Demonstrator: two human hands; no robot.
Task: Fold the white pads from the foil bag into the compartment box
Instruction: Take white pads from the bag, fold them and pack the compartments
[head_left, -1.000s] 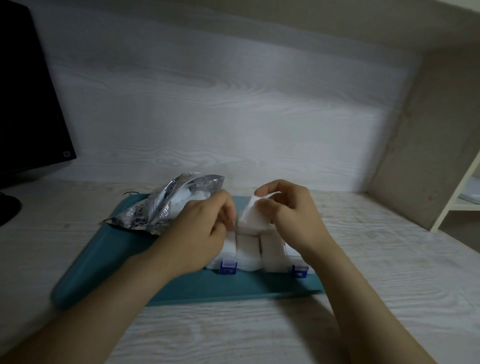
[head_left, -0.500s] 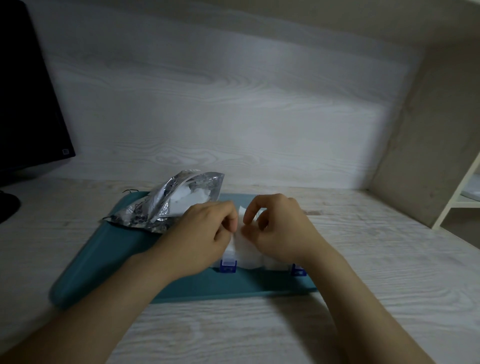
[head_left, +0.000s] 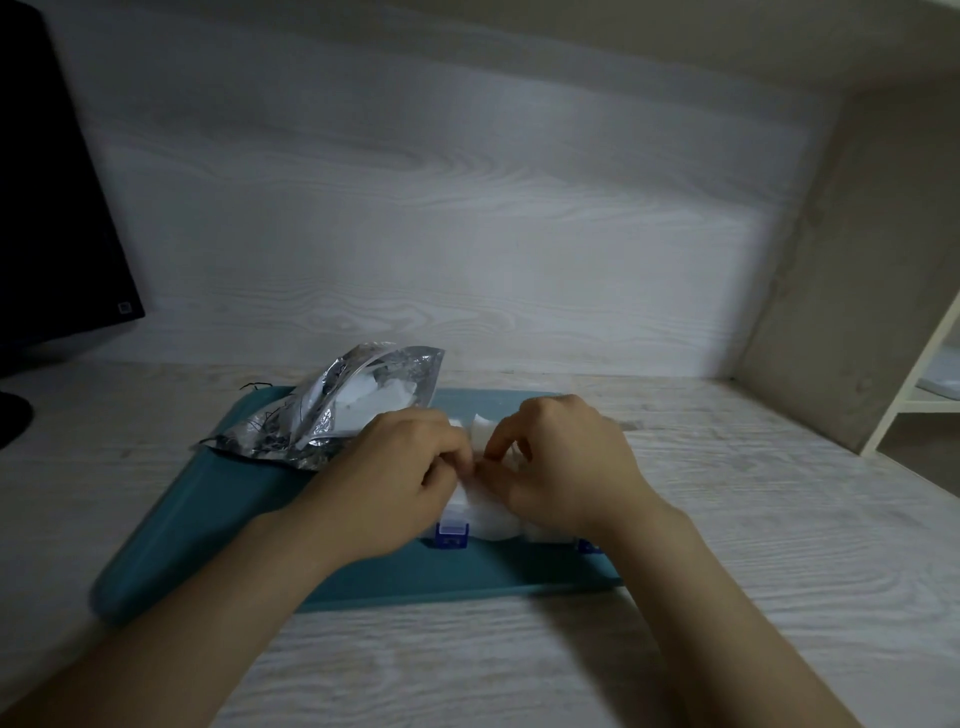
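A clear compartment box (head_left: 453, 531) with blue latches sits on a teal tray (head_left: 218, 525), mostly hidden under both hands. Folded white pads show in its front compartments. My left hand (head_left: 400, 483) and my right hand (head_left: 566, 478) meet over the box and pinch a white pad (head_left: 480, 434) between their fingertips, low against the box top. The crinkled foil bag (head_left: 343, 410) lies open at the tray's back left, with more white pads visible in its mouth.
A dark monitor (head_left: 47, 208) and its base stand at the far left. A white shelf unit (head_left: 924, 395) rises at the right edge. The pale wood desk (head_left: 753, 519) runs back to a wood-grain wall.
The right hand had the pad lifted above the box; both hands have since come down and together, bringing the pad down onto the box top.
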